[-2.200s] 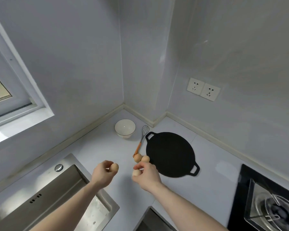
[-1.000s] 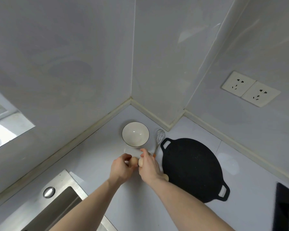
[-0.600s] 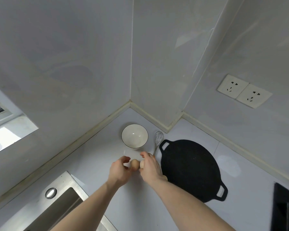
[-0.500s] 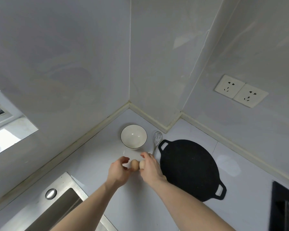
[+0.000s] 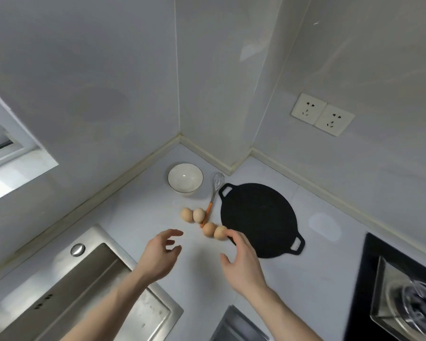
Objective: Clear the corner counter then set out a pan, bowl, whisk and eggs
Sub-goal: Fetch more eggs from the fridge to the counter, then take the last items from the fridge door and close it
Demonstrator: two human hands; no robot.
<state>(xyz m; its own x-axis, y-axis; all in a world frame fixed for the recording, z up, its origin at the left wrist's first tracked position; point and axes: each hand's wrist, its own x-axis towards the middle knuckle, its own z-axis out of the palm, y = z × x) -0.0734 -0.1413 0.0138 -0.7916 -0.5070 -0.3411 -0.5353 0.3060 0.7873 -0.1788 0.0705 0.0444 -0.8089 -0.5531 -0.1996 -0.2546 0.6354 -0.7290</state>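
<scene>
Lying on the white corner counter [image 5: 293, 279] are the black pan [image 5: 258, 217], the white bowl [image 5: 185, 177] by the corner, the whisk [image 5: 213, 198] between them and four eggs [image 5: 204, 222], while the left hand [image 5: 158, 257] and right hand [image 5: 244, 264] hover empty, fingers loosely spread.

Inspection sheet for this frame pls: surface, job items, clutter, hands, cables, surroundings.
Surface: white corner counter, bare between the items.
Job's things: bowl upright near the corner; whisk lying between bowl and pan; four eggs on the counter in two pairs by the whisk handle.
Clutter: nothing seen.
Hands: left hand above the counter, fingers relaxed, empty; right hand open, a fingertip at the nearest egg, contact unclear.
Cables: nothing seen.
Surroundings: sink at left, hob at right, double socket on the wall, window at far left.
</scene>
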